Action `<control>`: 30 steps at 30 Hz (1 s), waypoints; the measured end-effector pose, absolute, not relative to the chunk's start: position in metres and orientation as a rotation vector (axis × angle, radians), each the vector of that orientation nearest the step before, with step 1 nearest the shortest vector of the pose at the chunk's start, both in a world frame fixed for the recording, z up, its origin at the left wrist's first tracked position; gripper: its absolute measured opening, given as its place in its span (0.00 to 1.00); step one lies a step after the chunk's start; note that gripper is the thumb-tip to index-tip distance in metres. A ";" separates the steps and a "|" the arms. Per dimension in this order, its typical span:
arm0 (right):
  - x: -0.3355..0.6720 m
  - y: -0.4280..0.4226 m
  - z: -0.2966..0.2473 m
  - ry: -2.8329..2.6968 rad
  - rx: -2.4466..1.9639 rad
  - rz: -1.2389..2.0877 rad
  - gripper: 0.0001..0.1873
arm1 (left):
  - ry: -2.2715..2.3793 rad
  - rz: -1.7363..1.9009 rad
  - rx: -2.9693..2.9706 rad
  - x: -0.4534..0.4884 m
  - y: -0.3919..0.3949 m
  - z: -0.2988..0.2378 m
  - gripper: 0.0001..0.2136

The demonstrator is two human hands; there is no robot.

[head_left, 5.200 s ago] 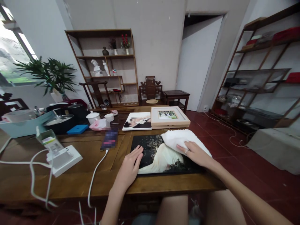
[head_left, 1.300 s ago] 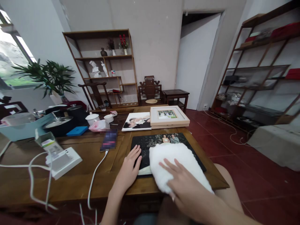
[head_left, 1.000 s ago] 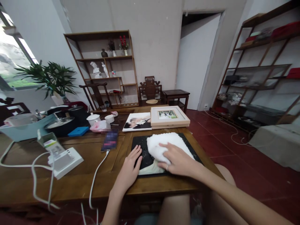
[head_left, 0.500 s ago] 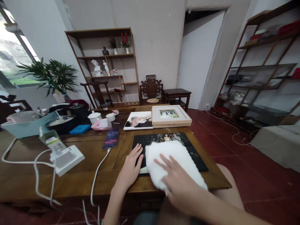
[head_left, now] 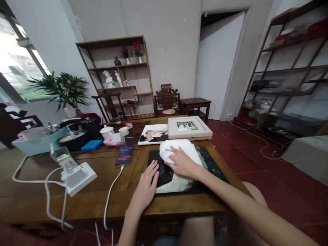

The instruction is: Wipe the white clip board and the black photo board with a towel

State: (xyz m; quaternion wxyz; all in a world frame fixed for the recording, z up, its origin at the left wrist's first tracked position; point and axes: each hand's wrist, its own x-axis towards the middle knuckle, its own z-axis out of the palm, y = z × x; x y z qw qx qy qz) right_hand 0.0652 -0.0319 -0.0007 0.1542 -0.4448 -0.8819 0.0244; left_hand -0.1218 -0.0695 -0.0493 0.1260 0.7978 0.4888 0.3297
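Note:
A dark photo panel (head_left: 217, 167) lies flat on the wooden table, with a pale dress (head_left: 174, 183) showing in its lower part. My left hand (head_left: 150, 179) rests on the panel's left edge, fingers stretched out. Over the upper part of the panel my right hand (head_left: 180, 160) presses a fluffy white cloth (head_left: 188, 148), its fingers bent into the folds. The cloth covers the top of the picture, and its far edge comes up close to the other prints behind.
Behind the panel lie a white-edged photo print (head_left: 153, 134) and a light wooden picture frame (head_left: 189, 128). To the left are a charging phone (head_left: 124, 154), a white power strip (head_left: 82, 177) with loose cables, a blue box (head_left: 91, 145), a white lidded cup (head_left: 106, 131) and dark pots (head_left: 73, 138).
My right hand has pushed the white cloth away from me, from the panel's near edge to its far part, uncovering the pale dress. My left hand stays on the left edge.

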 end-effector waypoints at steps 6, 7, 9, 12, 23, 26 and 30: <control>0.055 -0.082 -0.005 -2.584 -1.233 0.129 0.14 | 1.424 1.070 2.242 -0.123 -0.070 -0.048 0.20; 0.057 -0.099 -0.006 -2.602 -1.191 0.161 0.13 | 1.425 1.073 2.236 -0.123 -0.070 -0.048 0.20; 0.063 -0.129 -0.007 -2.656 -1.110 0.239 0.11 | 1.423 1.061 2.229 -0.122 -0.071 -0.047 0.20; 0.083 -0.155 -0.009 -2.688 -1.072 0.326 0.09 | 1.416 1.029 2.238 -0.121 -0.071 -0.045 0.18; 0.153 -0.056 -0.010 -2.307 -1.741 0.012 0.13 | 1.382 1.019 2.252 -0.120 -0.072 -0.044 0.17; 0.131 -0.038 -0.009 -2.321 -1.763 -0.002 0.14 | 1.373 1.045 2.244 -0.120 -0.075 -0.043 0.19; 0.087 -0.058 -0.006 -2.455 -1.413 0.049 0.15 | 1.388 1.123 2.245 -0.121 -0.077 -0.042 0.21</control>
